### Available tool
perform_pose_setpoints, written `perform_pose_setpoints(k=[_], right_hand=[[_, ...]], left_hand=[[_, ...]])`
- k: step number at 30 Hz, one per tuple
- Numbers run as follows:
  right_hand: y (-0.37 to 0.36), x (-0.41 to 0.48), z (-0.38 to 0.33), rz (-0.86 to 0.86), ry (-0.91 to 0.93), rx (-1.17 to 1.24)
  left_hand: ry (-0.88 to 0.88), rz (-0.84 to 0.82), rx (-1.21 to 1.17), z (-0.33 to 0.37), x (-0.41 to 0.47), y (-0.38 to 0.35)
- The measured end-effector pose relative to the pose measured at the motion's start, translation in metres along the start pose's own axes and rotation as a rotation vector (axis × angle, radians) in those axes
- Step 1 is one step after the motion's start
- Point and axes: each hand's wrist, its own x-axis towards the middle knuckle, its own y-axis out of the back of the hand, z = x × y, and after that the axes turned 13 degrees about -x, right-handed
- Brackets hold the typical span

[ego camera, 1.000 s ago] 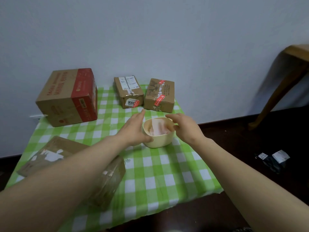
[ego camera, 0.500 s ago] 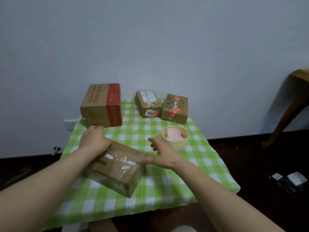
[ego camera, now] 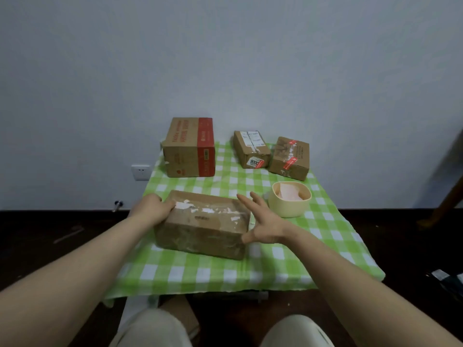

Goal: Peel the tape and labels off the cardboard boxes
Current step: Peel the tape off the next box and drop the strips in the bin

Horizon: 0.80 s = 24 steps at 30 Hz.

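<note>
A white wall socket (ego camera: 140,172) sits low on the wall at the far left, beyond the table's edge. The left hand (ego camera: 155,211) comes next: its fingers are curled over the left end of the nearest cardboard box (ego camera: 203,226), gripping it at the top corner. This box lies on the green-checked tablecloth (ego camera: 250,269) in front of the person, slightly skewed, its top marked with torn white scraps of label and a film of tape. Behind it, against the wall, stands a taller box with a red band (ego camera: 190,149).

The right hand (ego camera: 265,224) is at the near box's right end. Its fingers are straight and spread, pointing away from the person, with the thumb low against the box's front corner, so it is held flat and grasps nothing. Whether the palm presses the cardboard cannot be told.

Further right at the back, two smaller boxes stand side by side — a narrow box with white labels (ego camera: 250,150) and, just beside it, a box crossed by red tape (ego camera: 290,159). In front of them, near the right hand's fingertips, a cream tub (ego camera: 289,202) holds pale pink scraps. At the far right edge a wooden leg (ego camera: 448,199) slants down to the dark floor.
</note>
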Motion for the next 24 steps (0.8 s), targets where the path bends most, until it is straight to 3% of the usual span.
perform_pose_setpoints(k=[3, 5, 8, 11, 16, 21, 24], right_hand=[[-0.005, 0.002, 0.004, 0.009, 0.094, -0.174], [-0.014, 0.003, 0.003, -0.009, 0.161, -0.332], [-0.023, 0.003, 0.004, 0.002, 0.175, -0.464], [-0.024, 0.005, 0.002, 0.025, 0.165, -0.54], [-0.022, 0.0, 0.013, 0.032, 0.16, -0.487], [-0.016, 0.002, 0.015, 0.036, 0.07, -0.312], [-0.017, 0.003, 0.018, 0.009, -0.082, -0.044]], left_hand=[[-0.359, 0.041, 0.075, 0.002, -0.013, -0.011], [-0.596, -0.094, 0.128, 0.002, -0.024, -0.016], [-0.762, -0.296, 0.482, -0.01, -0.034, -0.025], [-0.782, -0.299, 0.559, -0.015, -0.029, -0.028], [-0.732, -0.27, 0.489, -0.033, -0.021, -0.014], [-0.582, -0.24, 0.145, -0.038, -0.025, -0.007], [-0.308, -0.218, -0.136, -0.043, -0.021, -0.007]])
